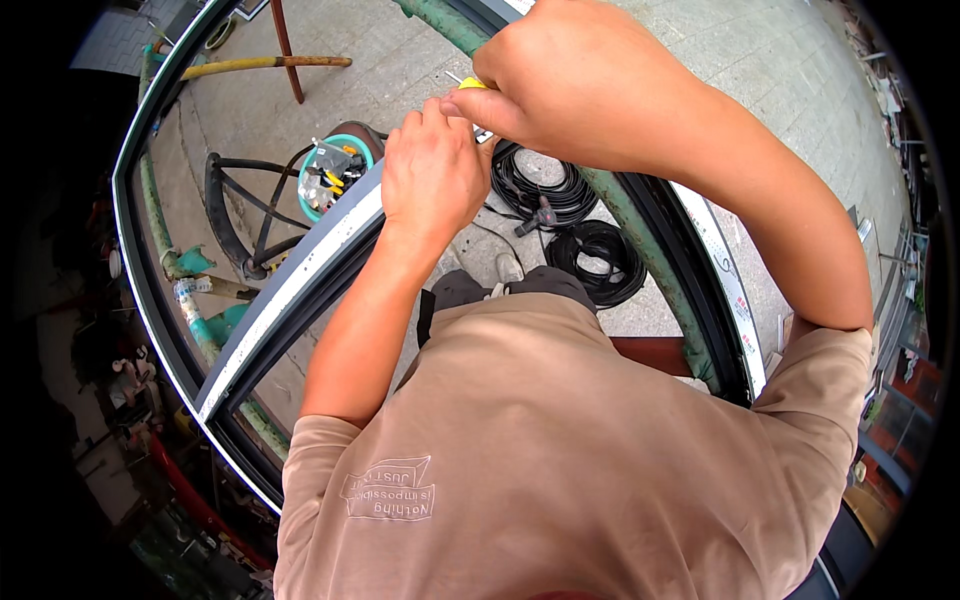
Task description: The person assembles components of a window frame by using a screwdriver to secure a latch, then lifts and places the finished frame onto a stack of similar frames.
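Across the view lies a large window frame with a pale outer face and black inner channels. My left hand is closed over the upper end of its middle bar, the fingers curled around the edge. My right hand is a closed fist just beside it, thumb pressed along a small tool with a yellow handle. A thin metal shaft pokes out past that handle; the rest of the tool is hidden in the fist. A small shiny metal piece shows between the two hands, too covered to make out.
Green pipe supports run under the frame. Below stand a turquoise tub of tools and bags and a dark chair-like metal frame. Coils of black cable lie on the paving near my feet. A yellow pole is at the upper left.
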Tool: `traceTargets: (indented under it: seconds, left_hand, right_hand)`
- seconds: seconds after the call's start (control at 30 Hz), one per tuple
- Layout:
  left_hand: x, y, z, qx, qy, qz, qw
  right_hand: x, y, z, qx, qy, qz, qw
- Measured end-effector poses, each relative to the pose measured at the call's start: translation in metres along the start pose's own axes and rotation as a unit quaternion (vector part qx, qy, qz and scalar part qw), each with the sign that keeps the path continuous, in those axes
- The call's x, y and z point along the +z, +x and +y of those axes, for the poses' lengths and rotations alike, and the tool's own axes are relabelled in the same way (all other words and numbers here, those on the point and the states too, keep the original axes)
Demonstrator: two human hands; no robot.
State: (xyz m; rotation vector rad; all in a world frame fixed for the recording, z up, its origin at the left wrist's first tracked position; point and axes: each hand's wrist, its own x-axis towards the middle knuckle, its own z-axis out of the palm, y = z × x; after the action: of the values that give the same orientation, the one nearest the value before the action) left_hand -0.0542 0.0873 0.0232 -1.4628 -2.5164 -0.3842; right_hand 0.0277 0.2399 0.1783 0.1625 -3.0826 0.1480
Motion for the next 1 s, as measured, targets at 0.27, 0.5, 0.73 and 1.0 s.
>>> traceTargets:
  seconds: [0.27, 0.5, 0.73, 1.0]
  left_hand:
    - [-0.005, -0.001, 0.002, -0.003, -0.003, 0.007, 1.0]
    - [-0.008, -0.001, 0.004, -0.023, -0.008, -0.012, 1.0]
    - [0.001, 0.0, -0.003, 0.012, 0.015, -0.002, 1.0]
    - [-0.003, -0.002, 0.0, -0.005, 0.016, -0.012, 1.0]
  right_hand:
    - [-0.046, -0.01, 0.019, -0.243, 0.108, -0.082, 0.96]
    - [-0.028, -0.008, 0.019, -0.22, 0.017, 0.028, 0.975]
    - [-0.014, -0.008, 0.005, -0.104, -0.009, 0.007, 0.994]
    - [-0.04, -0.004, 0.017, -0.184, 0.079, -0.092, 0.975]
